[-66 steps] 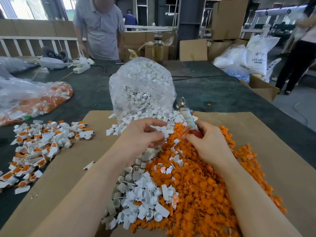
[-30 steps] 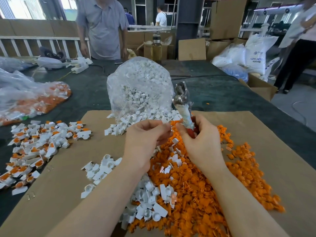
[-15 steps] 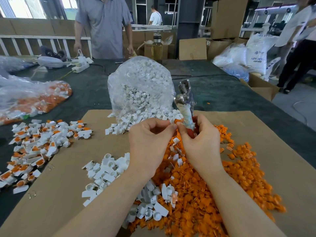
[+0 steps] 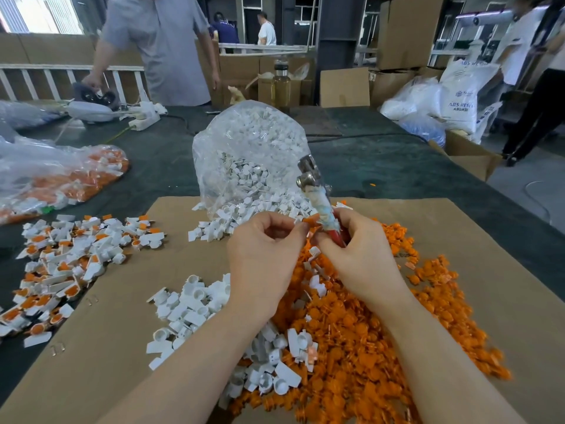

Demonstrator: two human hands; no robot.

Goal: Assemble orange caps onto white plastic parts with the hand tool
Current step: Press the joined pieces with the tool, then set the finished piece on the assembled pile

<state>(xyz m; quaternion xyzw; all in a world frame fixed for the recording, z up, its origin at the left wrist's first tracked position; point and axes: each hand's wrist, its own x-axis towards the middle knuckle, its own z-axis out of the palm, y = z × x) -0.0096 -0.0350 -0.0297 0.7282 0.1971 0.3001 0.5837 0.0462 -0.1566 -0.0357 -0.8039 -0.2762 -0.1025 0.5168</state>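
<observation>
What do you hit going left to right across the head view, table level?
Bag of orange caps → pile of assembled white-and-orange parts → loose white parts → left hand → right hand, gripping the hand tool → orange cap pile.

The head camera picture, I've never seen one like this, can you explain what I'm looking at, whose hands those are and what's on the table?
The camera sits on a worker's head, looking down at their own hands. The left hand pinches a small orange cap. The right hand holds a hand tool with a metal head and red handle. On the cardboard sheet lie a heap of orange caps and loose white parts. A clear bag spills more white parts. The pile at far left looks already assembled.
</observation>
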